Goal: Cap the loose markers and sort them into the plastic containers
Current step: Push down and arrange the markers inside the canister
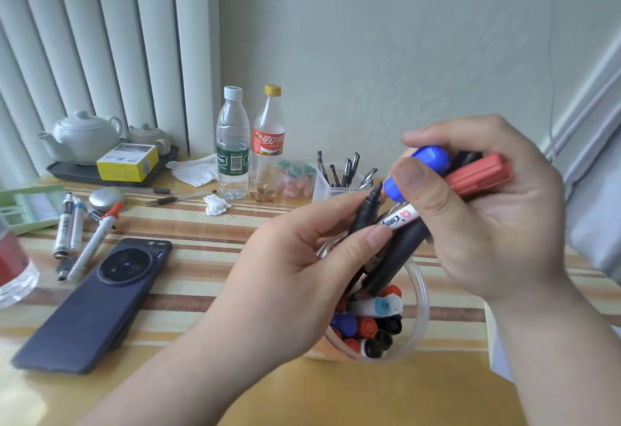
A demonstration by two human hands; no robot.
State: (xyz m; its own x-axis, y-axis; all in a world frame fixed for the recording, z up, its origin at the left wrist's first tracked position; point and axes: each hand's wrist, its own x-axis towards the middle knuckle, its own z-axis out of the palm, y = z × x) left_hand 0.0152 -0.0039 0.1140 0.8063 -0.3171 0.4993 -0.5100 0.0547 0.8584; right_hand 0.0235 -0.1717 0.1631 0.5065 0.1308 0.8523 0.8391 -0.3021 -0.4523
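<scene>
Over the round clear plastic container on the striped surface, the left hand grips an uncapped black marker nib-up in its fingers, likely for capping, while the right hand clutches a blue cap and a red cap.

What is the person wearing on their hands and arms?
Nothing that shows. The left hand and right hand are bare: no gloves, rings, watch or bracelet. No sleeves are in view. The fingernails are short and unpainted.
</scene>
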